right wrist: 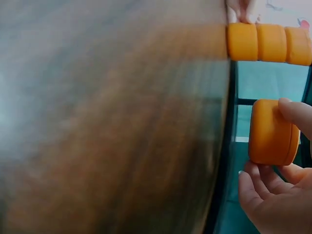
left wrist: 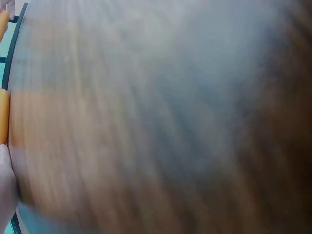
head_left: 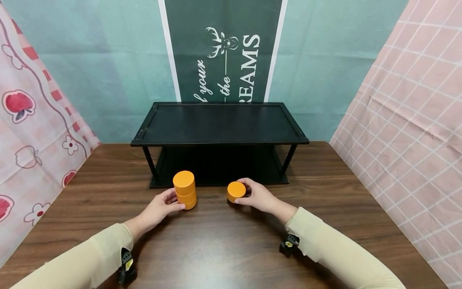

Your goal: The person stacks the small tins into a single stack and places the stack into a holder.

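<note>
Left hand: The left hand (head_left: pixel 162 205) is gripping the side of a stack of three orange discs (head_left: pixel 185 191), thumb and fingers curling about its lower part.
Right hand: The right hand (head_left: pixel 258 196) is pinching a single orange disc (head_left: pixel 236 190) between thumb and fingers, the grip spanning the disc's width.
Stack: The three pieces are sitting one upon another, upright on the wooden table (head_left: pixel 202 245).
Single disc: This piece is lying well apart from the stack, on the right-hand side; it is appearing slightly raised in the right wrist view, though contact with the wood is proving hard to judge.
Progress: Three discs are already forming one column, judging by their arrangement; the fourth is not yet joining it, so one piece is being left outside the stack.
Containers: A black two-tier rack (head_left: pixel 223 124) is standing behind the discs, its open front facing the hands and its lower deck lying in deep shade; all four discs are standing outside it, near its front edge. A line is running near one edge of the single disc; whether it is marking a lid cannot be told.
Surround: A teal cloth (head_left: pixel 119 68) is hanging behind, a fruit-patterned cloth (head_left: pixel 21 140) at left and a pink checked cloth (head_left: pixel 408 120) at right.
</note>
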`<action>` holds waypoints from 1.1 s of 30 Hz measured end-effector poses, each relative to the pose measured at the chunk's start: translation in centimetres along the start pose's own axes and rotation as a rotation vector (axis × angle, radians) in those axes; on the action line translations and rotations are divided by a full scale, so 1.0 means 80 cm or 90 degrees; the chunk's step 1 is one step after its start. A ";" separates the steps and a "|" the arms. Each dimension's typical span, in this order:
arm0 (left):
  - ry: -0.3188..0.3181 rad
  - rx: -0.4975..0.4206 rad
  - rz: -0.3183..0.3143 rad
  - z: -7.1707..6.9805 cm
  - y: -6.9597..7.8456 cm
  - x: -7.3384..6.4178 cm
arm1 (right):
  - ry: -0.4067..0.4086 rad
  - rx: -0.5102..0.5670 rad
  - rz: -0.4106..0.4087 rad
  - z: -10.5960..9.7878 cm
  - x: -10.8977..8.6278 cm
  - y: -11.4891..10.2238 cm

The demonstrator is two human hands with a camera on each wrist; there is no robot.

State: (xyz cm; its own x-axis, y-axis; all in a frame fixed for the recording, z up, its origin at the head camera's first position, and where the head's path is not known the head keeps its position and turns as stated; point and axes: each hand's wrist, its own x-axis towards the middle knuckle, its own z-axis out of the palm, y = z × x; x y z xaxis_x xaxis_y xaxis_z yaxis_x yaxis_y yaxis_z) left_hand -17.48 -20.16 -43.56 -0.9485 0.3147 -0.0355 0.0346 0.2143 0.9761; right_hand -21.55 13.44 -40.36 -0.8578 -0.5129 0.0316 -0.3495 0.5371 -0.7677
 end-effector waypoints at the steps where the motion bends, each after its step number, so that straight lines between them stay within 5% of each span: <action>1: -0.002 -0.002 0.000 0.000 0.000 0.000 | 0.007 0.004 -0.003 -0.001 0.000 -0.001; 12: -0.002 -0.014 0.010 0.002 -0.002 0.001 | 0.063 0.016 -0.007 -0.017 0.005 -0.020; 33: 0.000 -0.011 0.001 -0.001 0.000 0.001 | 0.083 0.025 -0.007 -0.038 0.011 -0.046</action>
State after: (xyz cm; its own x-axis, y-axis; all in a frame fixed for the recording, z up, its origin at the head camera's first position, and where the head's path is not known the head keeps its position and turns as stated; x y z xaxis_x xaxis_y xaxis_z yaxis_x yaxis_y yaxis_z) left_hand -17.61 -20.19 -43.55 -0.9483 0.3155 -0.0347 0.0298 0.1974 0.9799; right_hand -22.15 13.05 -35.59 -0.8965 -0.4260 0.1220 -0.3470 0.5036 -0.7912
